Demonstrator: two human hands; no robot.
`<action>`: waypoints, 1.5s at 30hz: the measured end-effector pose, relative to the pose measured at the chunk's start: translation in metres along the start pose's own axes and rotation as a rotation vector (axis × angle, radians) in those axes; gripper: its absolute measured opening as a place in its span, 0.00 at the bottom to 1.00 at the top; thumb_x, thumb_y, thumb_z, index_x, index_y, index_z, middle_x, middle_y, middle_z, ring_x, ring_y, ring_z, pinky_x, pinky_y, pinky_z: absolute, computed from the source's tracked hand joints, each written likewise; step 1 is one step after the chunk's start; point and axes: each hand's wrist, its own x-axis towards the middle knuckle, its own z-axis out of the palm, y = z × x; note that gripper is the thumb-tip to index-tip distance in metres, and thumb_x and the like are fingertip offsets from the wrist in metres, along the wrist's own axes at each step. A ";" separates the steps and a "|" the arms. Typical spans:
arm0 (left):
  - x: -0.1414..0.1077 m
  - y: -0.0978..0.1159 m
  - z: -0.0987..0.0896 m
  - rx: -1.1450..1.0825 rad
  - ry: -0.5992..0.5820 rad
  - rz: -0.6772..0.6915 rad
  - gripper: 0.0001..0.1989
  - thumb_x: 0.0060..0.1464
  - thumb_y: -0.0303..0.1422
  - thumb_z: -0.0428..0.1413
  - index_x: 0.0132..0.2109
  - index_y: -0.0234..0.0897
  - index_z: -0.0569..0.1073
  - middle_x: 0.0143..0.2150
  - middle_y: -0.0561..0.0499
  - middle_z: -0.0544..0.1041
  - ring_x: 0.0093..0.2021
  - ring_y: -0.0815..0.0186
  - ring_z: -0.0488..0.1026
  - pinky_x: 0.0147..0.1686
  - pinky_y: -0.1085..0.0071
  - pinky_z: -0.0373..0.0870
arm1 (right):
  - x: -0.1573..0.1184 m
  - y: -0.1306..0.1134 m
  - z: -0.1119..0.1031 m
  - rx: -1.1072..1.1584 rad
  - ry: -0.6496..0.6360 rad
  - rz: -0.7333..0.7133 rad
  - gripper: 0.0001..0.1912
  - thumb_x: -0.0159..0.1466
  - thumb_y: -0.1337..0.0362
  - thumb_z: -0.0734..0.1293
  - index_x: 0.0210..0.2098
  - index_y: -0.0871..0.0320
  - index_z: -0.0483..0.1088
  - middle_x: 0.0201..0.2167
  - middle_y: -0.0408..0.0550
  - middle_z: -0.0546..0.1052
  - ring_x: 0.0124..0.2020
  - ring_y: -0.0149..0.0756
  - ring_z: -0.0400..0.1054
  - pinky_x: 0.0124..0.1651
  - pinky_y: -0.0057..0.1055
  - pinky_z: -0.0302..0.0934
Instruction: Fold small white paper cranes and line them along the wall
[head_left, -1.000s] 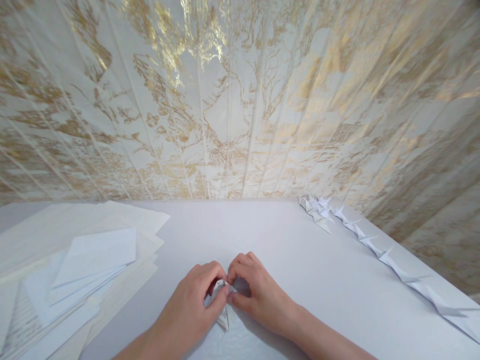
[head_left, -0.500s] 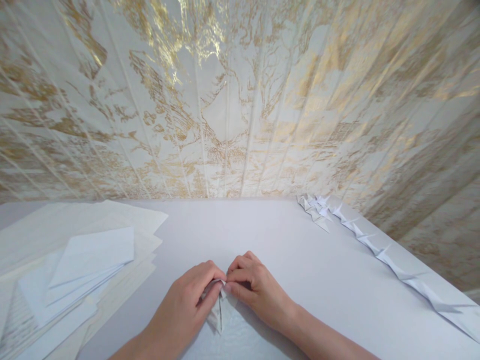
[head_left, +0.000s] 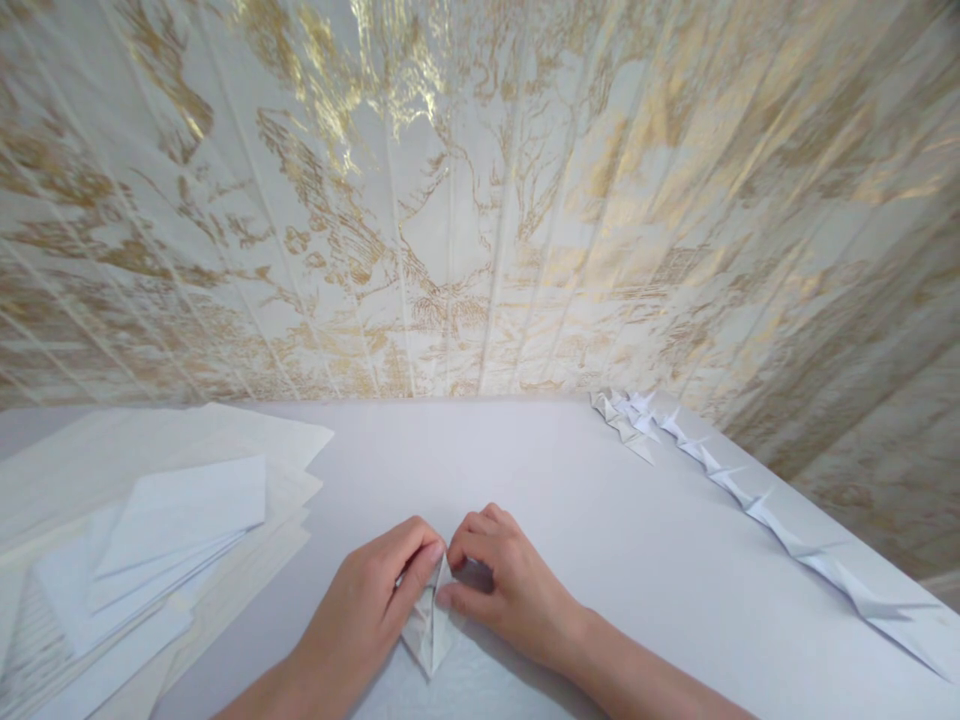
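A small folded piece of paper (head_left: 430,638), diamond-shaped with a slit down its middle, sits near the front of the white table. My left hand (head_left: 371,592) pinches its upper left part between thumb and fingers. From the other side, my right hand (head_left: 517,580) is curled against it, with the forefinger at the top tip and the thumb on the right edge. The lower point of the paper shows towards me. Its upper left side is hidden behind my left fingers.
White paper sheets (head_left: 187,510) lie on larger cream sheets (head_left: 292,450) at the left. A row of folded white paper pieces (head_left: 795,545) with pointed tips runs along the right table edge. Greyish folded pieces (head_left: 626,432) lie at its far end. A gold-patterned curtain (head_left: 450,250) hangs behind the white table (head_left: 600,540).
The paper's upper part, bunched between my fingertips before, now shows as a flatter, pointed diamond. My right thumb has slid down along its right edge.
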 end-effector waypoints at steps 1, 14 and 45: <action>0.000 0.000 0.000 -0.006 -0.001 0.006 0.16 0.68 0.39 0.42 0.34 0.41 0.67 0.29 0.57 0.69 0.30 0.67 0.68 0.33 0.73 0.61 | 0.000 0.000 0.000 0.003 -0.001 -0.005 0.14 0.53 0.73 0.77 0.26 0.59 0.67 0.29 0.40 0.72 0.35 0.34 0.62 0.43 0.32 0.54; -0.009 0.010 0.023 -0.786 0.217 -0.412 0.25 0.54 0.45 0.60 0.56 0.41 0.64 0.55 0.44 0.74 0.54 0.55 0.72 0.52 0.61 0.67 | -0.002 0.000 -0.005 0.197 0.304 -0.021 0.11 0.62 0.73 0.68 0.26 0.57 0.65 0.27 0.40 0.69 0.33 0.33 0.63 0.39 0.30 0.54; -0.001 0.005 0.015 -0.621 -0.179 -0.431 0.14 0.57 0.38 0.52 0.49 0.38 0.62 0.29 0.52 0.80 0.24 0.63 0.80 0.21 0.75 0.67 | -0.008 -0.001 -0.008 0.353 0.001 -0.008 0.12 0.67 0.57 0.66 0.34 0.57 0.79 0.23 0.44 0.76 0.29 0.33 0.69 0.35 0.27 0.61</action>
